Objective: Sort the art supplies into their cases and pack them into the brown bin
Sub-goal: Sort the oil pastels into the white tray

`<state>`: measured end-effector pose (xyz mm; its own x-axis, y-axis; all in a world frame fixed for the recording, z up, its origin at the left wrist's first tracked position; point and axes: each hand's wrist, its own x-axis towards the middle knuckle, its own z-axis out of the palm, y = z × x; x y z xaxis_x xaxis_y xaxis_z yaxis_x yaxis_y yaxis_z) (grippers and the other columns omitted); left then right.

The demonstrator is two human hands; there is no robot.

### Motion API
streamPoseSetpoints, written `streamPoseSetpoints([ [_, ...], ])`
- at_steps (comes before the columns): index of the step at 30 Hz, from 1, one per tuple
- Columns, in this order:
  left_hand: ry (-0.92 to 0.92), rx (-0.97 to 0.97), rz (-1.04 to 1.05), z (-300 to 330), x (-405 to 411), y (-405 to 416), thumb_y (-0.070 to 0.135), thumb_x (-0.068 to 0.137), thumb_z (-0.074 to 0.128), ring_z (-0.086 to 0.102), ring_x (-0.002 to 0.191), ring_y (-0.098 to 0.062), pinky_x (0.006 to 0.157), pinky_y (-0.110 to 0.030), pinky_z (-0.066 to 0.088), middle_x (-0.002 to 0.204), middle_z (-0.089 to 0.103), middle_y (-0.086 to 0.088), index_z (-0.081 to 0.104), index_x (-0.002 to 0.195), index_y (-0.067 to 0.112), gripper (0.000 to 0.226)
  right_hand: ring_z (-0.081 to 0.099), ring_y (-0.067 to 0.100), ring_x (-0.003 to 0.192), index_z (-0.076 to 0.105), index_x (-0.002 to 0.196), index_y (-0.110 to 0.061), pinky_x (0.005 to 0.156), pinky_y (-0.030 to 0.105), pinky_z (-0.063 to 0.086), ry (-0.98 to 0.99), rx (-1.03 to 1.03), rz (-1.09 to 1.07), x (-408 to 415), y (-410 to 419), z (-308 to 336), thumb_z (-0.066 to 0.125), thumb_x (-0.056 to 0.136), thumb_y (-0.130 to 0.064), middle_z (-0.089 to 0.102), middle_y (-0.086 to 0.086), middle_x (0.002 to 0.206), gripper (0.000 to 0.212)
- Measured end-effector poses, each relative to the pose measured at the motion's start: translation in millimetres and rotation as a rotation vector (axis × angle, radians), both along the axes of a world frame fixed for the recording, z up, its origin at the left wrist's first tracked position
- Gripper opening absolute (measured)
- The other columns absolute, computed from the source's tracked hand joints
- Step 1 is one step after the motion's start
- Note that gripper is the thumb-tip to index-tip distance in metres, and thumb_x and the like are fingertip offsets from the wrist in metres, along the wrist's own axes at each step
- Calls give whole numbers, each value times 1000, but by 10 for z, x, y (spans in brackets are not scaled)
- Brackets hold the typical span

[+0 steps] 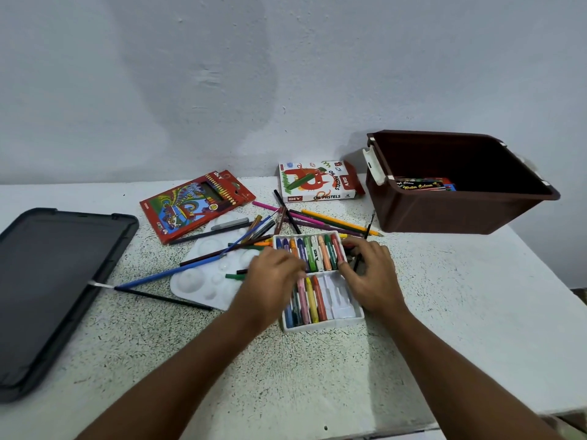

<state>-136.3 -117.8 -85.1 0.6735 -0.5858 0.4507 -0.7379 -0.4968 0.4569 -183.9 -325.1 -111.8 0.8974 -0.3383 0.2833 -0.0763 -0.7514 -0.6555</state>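
- The white plastic pastel tray (344, 312) lies on the speckled table (190, 344), near its middle, with two rows of slots.
- The far row is full of oil pastels (317, 252); the near row holds several at its left, and its right slots show bare white.
- The left hand (273, 274) rests over the tray's left edge, fingers curled down onto the pastels where the two rows meet; whether it pinches one, I cannot tell.
- The right hand (370, 274) sits at the tray's right side, fingers bent with the tips touching the right end of the far row; a real grip cannot be made out.
- The oil pastels box (317, 182) lies flat beyond the tray, near the wall.
- The brown bin (460, 211) stands at the far right, open, with a watercolour box (422, 184) inside.
- The red coloured pencil box (195, 204) lies far left of the tray.
- Loose coloured pencils (336, 220) and paintbrushes (165, 274) are scattered between the boxes and the tray, some across a white paint palette (203, 281).
- A dark grey lid (47, 281) lies at the table's left edge.
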Motion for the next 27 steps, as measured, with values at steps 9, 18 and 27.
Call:
streamPoseSetpoints([
  [9, 59, 209, 330, 109, 767, 245, 13, 93, 55, 52, 95, -35, 81, -45, 44, 100, 66, -15, 69, 109, 7, 21, 43, 10, 97, 54, 118, -38, 84, 39, 41, 9, 1, 5, -3, 0, 5, 54, 79, -42, 56, -12, 103, 39],
  [18, 78, 412, 434, 119, 803, 61, 26, 98, 48, 45, 110, -30, 83, -40, 36, 116, 56, -11, 62, 119, 16, 28, 44, 11, 98, 55, 117, -38, 85, 42, 42, 1, 6, 4, 0, 3, 5, 54, 80, -42, 56, -12, 103, 38],
  [27, 222, 126, 398, 160, 825, 43, 17, 89, 64, 50, 103, -31, 84, -43, 41, 99, 64, -6, 66, 98, 16, 10, 44, 11, 99, 54, 118, -38, 86, 42, 42, 10, 13, 1, 5, 3, -1, 52, 78, -44, 56, -11, 104, 40],
])
